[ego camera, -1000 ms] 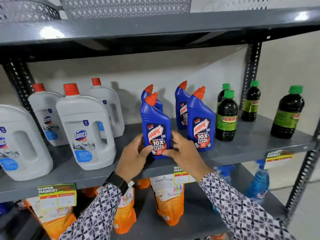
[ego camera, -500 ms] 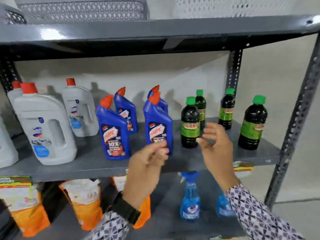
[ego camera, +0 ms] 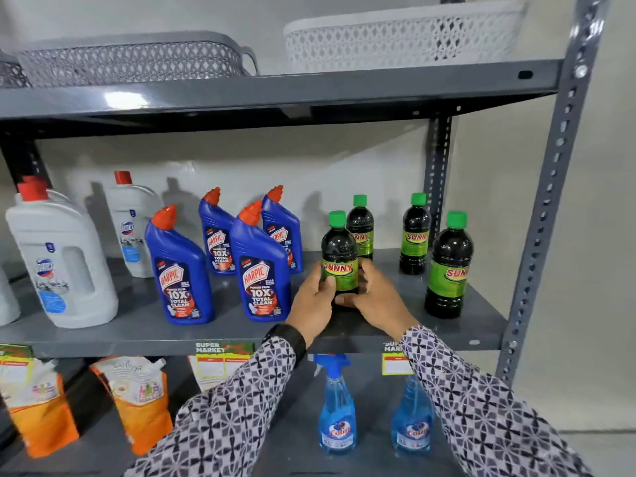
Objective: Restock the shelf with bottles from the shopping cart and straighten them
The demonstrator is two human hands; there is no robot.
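Note:
A dark Sunny bottle [ego camera: 339,256] with a green cap stands upright at the front of the grey middle shelf [ego camera: 144,325]. My left hand [ego camera: 315,299] grips its left side and my right hand [ego camera: 373,297] wraps its lower right side. Three more Sunny bottles stand near it: one right behind [ego camera: 361,223], one at the back right [ego camera: 415,235], one at the front right [ego camera: 449,266]. To the left stand several blue Harpic bottles [ego camera: 260,266] with orange caps, then white Domex jugs [ego camera: 60,259]. The shopping cart is out of view.
The lower shelf holds two blue spray bottles [ego camera: 337,414] and orange refill pouches [ego camera: 137,401]. Price tags [ego camera: 220,363] hang from the shelf edge. A grey basket [ego camera: 130,60] and a white basket [ego camera: 402,36] sit on top. The slotted upright post [ego camera: 547,215] bounds the right side.
My hands left the blue Harpic bottle, crossed to the right in the air, and now both close around the front Sunny bottle. The view shifted right with them.

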